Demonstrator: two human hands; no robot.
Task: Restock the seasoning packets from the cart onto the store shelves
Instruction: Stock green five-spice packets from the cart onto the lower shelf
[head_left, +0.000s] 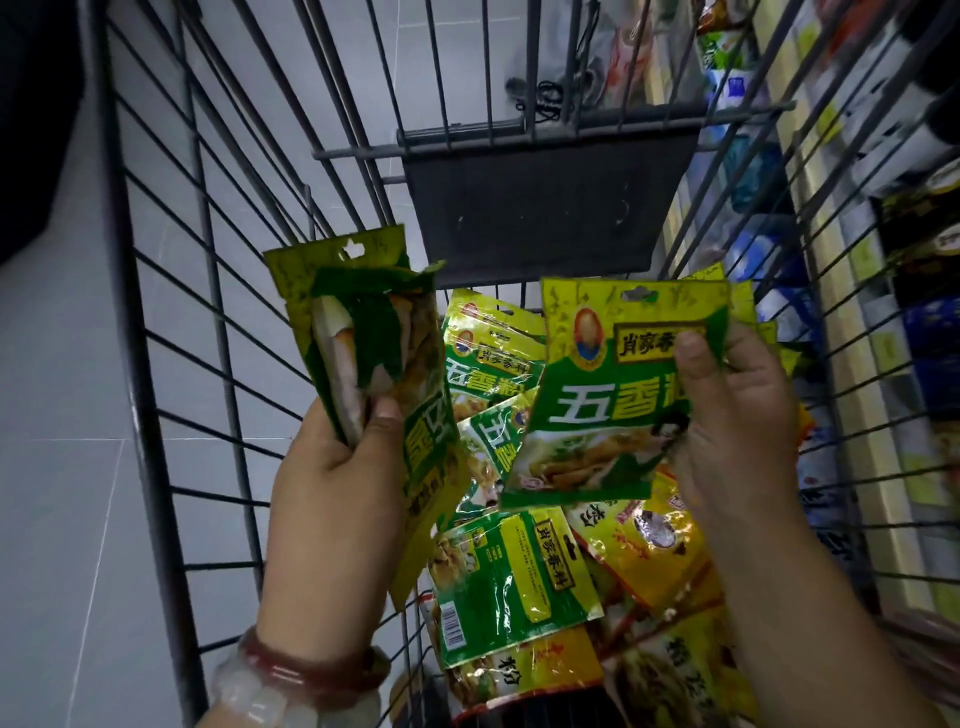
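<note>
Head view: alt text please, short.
Over a grey wire shopping cart, the left hand grips a bunch of green-and-yellow seasoning packets and the right hand pinches another; loose packets fill the cart, stocked shelves at right.

This place is a shop, most probably a small grocery. A wire cart (171, 322) fills the middle of the frame, and its basket has a folding child seat flap (545, 202) at the upper centre. In the lower part of the cart lie many packets (511, 577) of the same kind, green and yellow, with printed brand marks and a barcode, like goods for sale. Along the right edge of the frame run shelves (841, 291) with pale price strips, full of packaged goods in rows. On the left side is a floor (57, 467) of light grey tiles.
</note>
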